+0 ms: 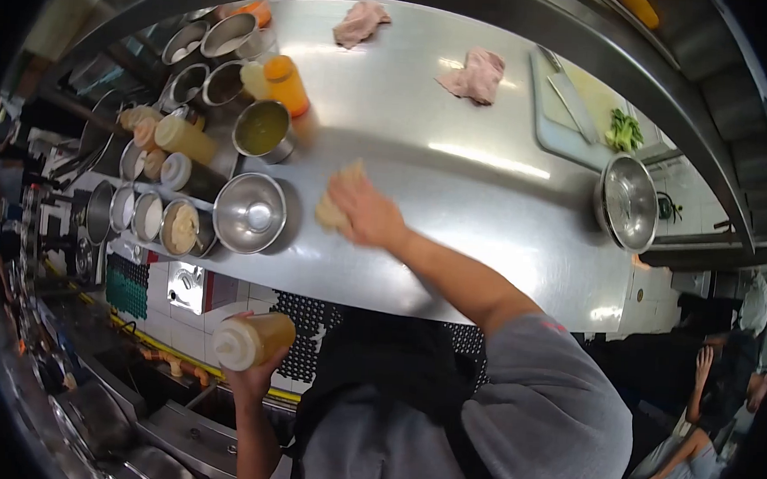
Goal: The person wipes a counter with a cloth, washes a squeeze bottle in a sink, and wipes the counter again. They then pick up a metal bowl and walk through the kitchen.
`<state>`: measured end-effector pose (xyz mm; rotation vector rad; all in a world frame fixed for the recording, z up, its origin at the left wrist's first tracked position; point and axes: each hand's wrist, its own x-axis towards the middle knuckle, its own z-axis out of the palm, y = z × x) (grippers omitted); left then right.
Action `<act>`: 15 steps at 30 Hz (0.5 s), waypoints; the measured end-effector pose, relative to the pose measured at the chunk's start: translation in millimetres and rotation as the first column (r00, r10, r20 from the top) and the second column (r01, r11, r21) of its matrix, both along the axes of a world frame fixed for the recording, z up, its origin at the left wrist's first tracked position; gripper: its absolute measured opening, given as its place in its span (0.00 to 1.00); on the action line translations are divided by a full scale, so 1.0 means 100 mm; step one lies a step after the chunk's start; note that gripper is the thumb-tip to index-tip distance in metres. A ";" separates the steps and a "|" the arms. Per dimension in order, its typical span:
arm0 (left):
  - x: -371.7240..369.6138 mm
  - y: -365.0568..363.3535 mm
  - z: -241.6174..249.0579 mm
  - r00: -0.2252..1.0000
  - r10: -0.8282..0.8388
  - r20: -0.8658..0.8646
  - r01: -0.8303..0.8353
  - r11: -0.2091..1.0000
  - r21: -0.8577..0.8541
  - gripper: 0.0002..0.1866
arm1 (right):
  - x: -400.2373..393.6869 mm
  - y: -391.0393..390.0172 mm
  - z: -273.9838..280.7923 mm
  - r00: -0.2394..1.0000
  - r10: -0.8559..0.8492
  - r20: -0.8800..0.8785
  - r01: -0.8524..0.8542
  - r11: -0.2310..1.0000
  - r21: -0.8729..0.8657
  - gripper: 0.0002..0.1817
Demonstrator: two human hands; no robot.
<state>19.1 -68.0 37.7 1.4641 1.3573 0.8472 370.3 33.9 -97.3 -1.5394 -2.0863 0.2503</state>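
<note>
My left hand [257, 374] is closed around a squeeze bottle [259, 339] with a pale cap and amber contents, held beyond the front edge of the steel table [381, 279]. On the tabletop, my right hand [363, 210] presses on a yellowish cloth [331, 212], its fingers slightly blurred. An empty steel bowl [250, 214] sits to the left of the cloth. Behind that bowl stands a pot of greenish liquid [264, 130], and an orange bottle [286, 84] is beside the pot.
Two pink cloths [361, 24] [475, 76] lie at the back. At right are a cutting board [553, 118] with a knife [574, 106], leafy greens [624, 131] and steel bowls [629, 202]. Containers crowd the left. Another person [696, 443] is at lower right.
</note>
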 end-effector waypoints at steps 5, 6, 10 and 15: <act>0.07 0.10 0.00 1.000 0.016 0.008 -0.016 0.999 0.034 0.46 | -0.16 -0.90 0.20 0.927 0.376 -0.016 -0.374 0.916 -0.142 0.42; 0.06 0.10 -0.02 1.000 0.002 0.017 -0.002 0.999 0.034 0.45 | -0.03 -0.84 0.19 0.933 0.359 -0.033 -0.359 0.920 -0.154 0.43; -0.04 0.00 -0.04 1.000 0.031 -0.006 -0.030 0.998 0.050 0.46 | 0.42 0.04 0.01 0.998 0.031 -0.052 -0.036 0.995 -0.089 0.43; -0.23 -0.22 -0.05 0.994 0.111 0.011 -0.111 0.994 -0.005 0.46 | 0.62 1.47 -0.07 0.948 -0.269 0.167 0.271 0.962 0.014 0.37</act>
